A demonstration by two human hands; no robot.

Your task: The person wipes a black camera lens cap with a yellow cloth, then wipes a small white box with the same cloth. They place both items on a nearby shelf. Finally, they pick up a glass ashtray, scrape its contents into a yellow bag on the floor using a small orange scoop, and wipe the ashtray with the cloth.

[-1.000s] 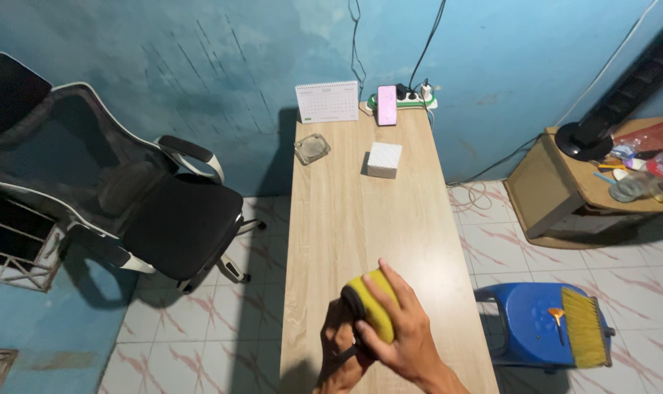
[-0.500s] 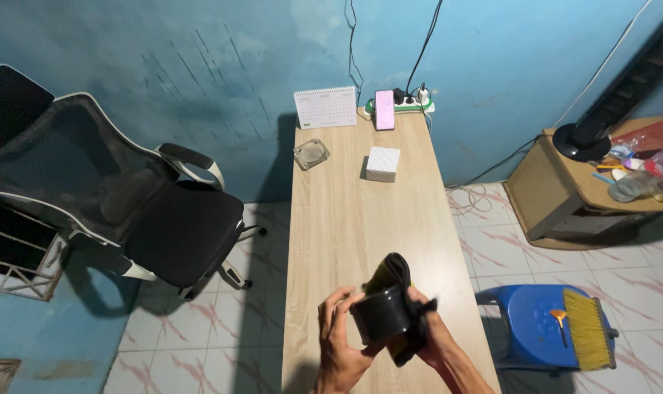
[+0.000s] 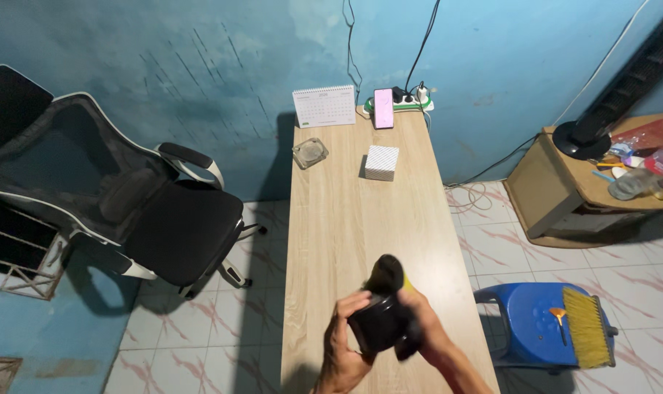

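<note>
Black rounded object [image 3: 379, 321] (a yellow edge shows behind it, kind unclear) is held above the near end of the wooden desk [image 3: 346, 211]. Left hand [image 3: 344, 343] curls around its left side; right hand [image 3: 425, 332] clasps its right side. White box [image 3: 382, 162], glass ashtray [image 3: 309, 153], desk calendar [image 3: 323, 106] and phone [image 3: 383, 98] occupy the far end.

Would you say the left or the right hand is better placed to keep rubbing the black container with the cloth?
Right, probably: the right hand has the cloth wrapped over it, while the left hand grips the black container.
</note>
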